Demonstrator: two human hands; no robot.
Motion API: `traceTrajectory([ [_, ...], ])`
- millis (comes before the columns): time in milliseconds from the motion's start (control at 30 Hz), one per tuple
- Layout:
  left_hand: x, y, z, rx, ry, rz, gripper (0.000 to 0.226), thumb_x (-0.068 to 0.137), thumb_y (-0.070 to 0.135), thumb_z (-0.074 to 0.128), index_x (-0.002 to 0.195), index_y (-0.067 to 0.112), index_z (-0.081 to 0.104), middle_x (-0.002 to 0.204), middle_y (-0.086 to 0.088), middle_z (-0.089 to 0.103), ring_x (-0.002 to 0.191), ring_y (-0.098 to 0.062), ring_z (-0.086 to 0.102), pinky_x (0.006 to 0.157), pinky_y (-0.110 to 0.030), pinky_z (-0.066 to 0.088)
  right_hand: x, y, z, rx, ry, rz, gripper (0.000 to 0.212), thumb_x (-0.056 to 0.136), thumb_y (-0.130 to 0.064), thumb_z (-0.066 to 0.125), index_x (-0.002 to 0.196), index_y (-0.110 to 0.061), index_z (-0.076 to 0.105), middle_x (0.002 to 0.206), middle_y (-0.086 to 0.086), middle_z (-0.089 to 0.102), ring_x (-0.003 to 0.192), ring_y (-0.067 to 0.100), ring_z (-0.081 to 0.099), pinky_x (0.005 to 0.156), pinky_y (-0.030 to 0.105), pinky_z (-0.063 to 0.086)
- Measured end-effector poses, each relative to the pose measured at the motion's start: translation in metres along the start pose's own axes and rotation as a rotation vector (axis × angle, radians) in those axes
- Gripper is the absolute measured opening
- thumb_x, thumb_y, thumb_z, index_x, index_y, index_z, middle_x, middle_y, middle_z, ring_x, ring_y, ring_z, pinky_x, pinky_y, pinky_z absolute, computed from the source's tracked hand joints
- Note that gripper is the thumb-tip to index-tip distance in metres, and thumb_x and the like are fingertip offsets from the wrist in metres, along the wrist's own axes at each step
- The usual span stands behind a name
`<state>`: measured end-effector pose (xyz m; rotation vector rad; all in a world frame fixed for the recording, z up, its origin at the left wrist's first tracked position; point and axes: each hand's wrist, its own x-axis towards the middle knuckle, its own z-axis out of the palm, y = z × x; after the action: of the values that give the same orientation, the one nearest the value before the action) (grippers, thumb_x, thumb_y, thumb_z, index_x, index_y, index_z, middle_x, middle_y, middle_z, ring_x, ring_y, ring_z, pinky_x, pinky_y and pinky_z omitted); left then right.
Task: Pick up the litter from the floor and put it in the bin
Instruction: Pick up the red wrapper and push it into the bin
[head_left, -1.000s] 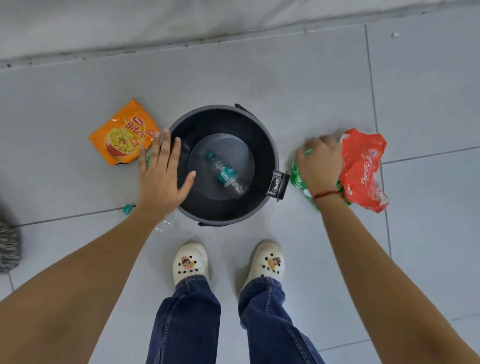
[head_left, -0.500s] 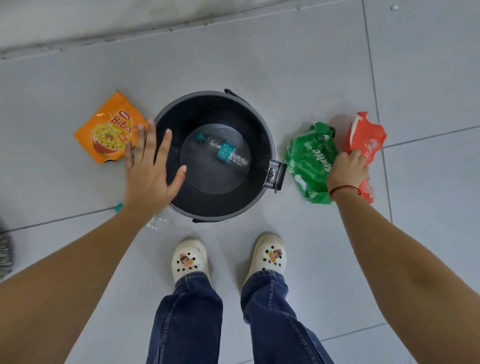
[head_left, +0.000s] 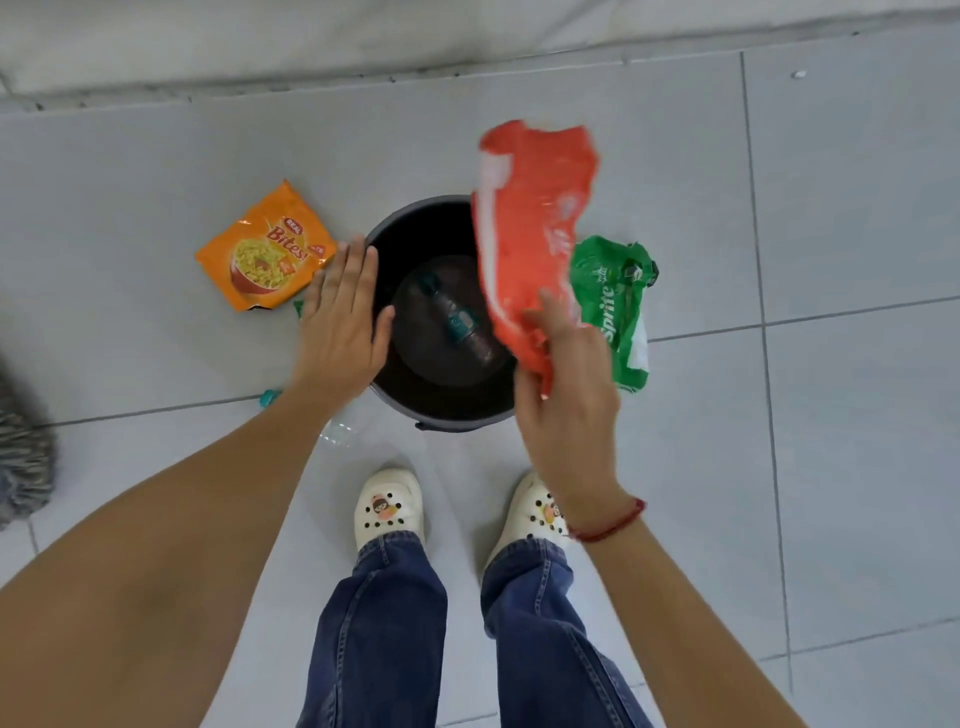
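Right hand (head_left: 566, 395) is gripping my red wrapper (head_left: 530, 234) over the bin (head_left: 387, 228); left hand (head_left: 340, 322) is spread flat, empty, hovering at the rim.

One head-worn wide-angle camera looks steeply down, from standing height, at the tiled floor (head_left: 857, 208) and bin (head_left: 395, 228).

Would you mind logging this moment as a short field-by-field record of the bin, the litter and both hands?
bin: dark round bin, open, on the tiled floor
in bin: plastic bottle
right hand: right hand holds the red wrapper above the bin
left hand: left hand open, flat by the bin's rim
on floor: orange noodle packet, green Sprite wrapper
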<state>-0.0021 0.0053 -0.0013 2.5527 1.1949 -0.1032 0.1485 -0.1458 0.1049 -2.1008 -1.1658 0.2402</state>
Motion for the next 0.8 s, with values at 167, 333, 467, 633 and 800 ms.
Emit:
traceTrajectory([
  [167,0.007,-0.003,0.001,-0.066,0.025,-0.061,0.059,0.096,0.033,0.021,0.149,0.006,0.018,0.158,-0.013,0.016,0.146,-0.024,0.011,0.117,-0.043,0.009,-0.007,0.016,0.079,0.137,-0.273,0.13,0.038,0.08,0.007,0.045,0.116,0.007,0.059,0.118,0.026,0.055,0.111,0.033,0.051,0.102,0.032,0.036],
  [333,0.007,0.003,0.009,-0.143,0.078,-0.094,0.055,0.097,0.024,0.022,0.149,0.005,0.017,0.158,-0.014,0.014,0.146,-0.027,0.008,0.118,-0.043,0.006,0.008,0.066,0.141,0.077,-0.524,0.497,0.041,0.084,0.006,0.043,0.121,-0.001,0.06,0.132,0.02,0.052,0.124,0.038,0.043,0.113,0.038,0.027],
  [467,0.009,0.016,0.016,-0.15,0.124,-0.167,0.057,0.098,0.029,0.027,0.148,0.004,0.018,0.157,-0.016,0.014,0.146,-0.03,0.007,0.117,-0.043,0.005,0.015,0.083,0.169,0.1,-0.892,0.436,0.042,0.088,0.002,0.042,0.125,-0.011,0.059,0.134,0.013,0.056,0.128,0.031,0.045,0.112,0.04,0.031],
  [633,0.008,0.013,0.02,-0.1,0.118,-0.17,0.058,0.099,0.033,0.03,0.149,0.007,0.016,0.158,-0.014,0.013,0.146,-0.029,0.007,0.118,-0.045,0.006,0.016,0.084,0.171,-0.226,-1.313,0.013,0.045,0.093,-0.028,0.05,0.137,-0.023,0.044,0.144,0.011,0.037,0.127,0.036,0.041,0.111,0.044,0.03],
  [800,0.009,0.014,0.017,-0.069,0.084,-0.18,0.059,0.099,0.036,0.026,0.149,0.007,0.013,0.159,-0.013,0.011,0.146,-0.028,0.006,0.118,-0.046,0.006,0.025,0.059,0.133,-0.142,-0.905,-0.193,0.045,0.087,-0.029,0.055,0.128,-0.009,0.051,0.137,0.017,0.045,0.117,0.036,0.05,0.1,0.046,0.043],
])
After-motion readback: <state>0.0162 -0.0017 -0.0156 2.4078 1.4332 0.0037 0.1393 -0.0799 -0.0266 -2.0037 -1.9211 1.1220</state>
